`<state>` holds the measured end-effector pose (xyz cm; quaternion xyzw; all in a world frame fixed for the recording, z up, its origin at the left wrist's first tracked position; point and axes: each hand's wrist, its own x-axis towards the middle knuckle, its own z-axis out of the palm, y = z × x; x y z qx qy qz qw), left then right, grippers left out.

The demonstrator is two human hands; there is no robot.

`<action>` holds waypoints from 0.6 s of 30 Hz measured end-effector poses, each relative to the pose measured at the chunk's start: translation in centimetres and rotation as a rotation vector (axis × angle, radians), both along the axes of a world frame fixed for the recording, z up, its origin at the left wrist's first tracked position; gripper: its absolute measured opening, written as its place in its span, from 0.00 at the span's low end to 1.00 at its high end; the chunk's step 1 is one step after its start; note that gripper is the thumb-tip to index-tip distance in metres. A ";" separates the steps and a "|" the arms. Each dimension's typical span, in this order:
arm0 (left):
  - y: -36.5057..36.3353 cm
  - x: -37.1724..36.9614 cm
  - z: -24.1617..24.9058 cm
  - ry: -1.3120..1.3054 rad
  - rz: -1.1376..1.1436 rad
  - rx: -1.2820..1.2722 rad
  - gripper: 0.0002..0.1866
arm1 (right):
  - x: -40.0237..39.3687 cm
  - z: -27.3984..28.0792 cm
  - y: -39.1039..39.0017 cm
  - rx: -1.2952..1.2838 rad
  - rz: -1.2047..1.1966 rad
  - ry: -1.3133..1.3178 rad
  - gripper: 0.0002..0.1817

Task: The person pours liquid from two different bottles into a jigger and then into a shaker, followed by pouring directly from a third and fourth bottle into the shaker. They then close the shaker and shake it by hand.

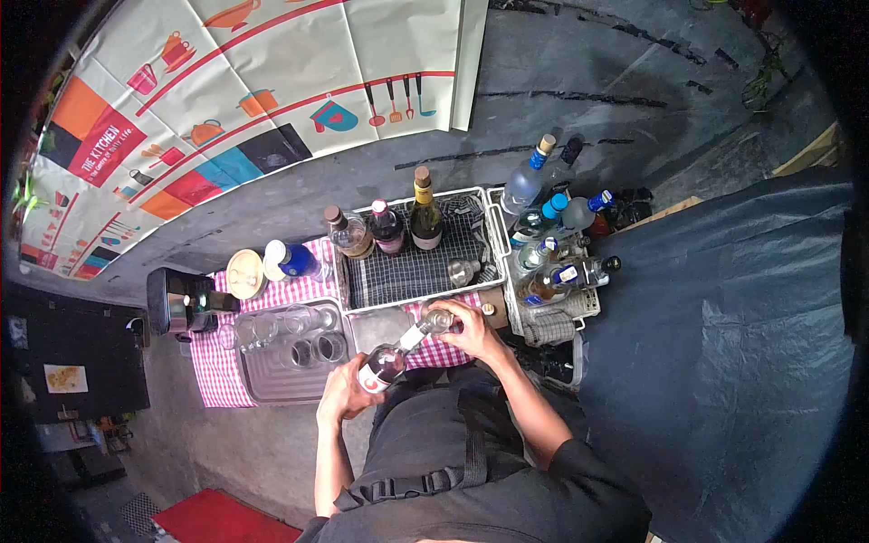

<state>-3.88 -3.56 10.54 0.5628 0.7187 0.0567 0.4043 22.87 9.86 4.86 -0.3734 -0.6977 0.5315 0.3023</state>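
My left hand [344, 391] is wrapped round the body of a dark bottle [384, 364] with a pale label, tilted with its neck up to the right. A small clear glass [439, 320] is in the fingers of my right hand [471, 331], at the mouth of the bottle. Whether liquid is flowing between them is too small to tell. Just beyond my hands lies a white wire basket [412, 297] with a checked cloth, three bottles standing along its far side and a small glass vessel [463, 271] at its right.
Left of my hands, a grey tray [272, 387] holds several glasses on a pink checked cloth [213, 380]. Behind it are a blue-labelled bottle [294, 260], a round bowl [245, 274] and a black appliance [169, 303]. Several bottles crowd a white rack [516, 317] at the right.
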 end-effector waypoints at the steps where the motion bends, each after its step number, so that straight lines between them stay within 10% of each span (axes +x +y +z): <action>1: 0.0 -0.1 -0.2 0.015 -0.011 0.010 0.38 | 0.0 0.0 0.1 0.000 0.000 0.001 0.33; 18: 0.4 -0.2 0.8 0.036 -0.038 -0.042 0.39 | -0.1 -0.2 0.3 0.053 0.030 -0.034 0.31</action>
